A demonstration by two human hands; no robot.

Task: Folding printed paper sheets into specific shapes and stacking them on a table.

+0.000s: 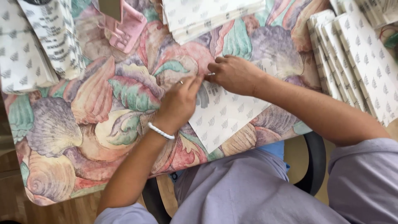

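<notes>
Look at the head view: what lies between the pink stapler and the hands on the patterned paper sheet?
Only bare shell-print tablecloth lies between the pink stapler and the left hand; right hand presses the paper sheet.

my hands meet on the paper sheet (224, 112) at the table's (62, 137) near edge; paper stacks (360, 58) lie right, more stacks (25, 54) left.

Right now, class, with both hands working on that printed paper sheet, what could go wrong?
1. The paper sheet overhangs the table edge; it may slip off or crease.
2. The left hand and right hand pinch close together at its top edge, so the paper might tear or fold crooked.
</notes>
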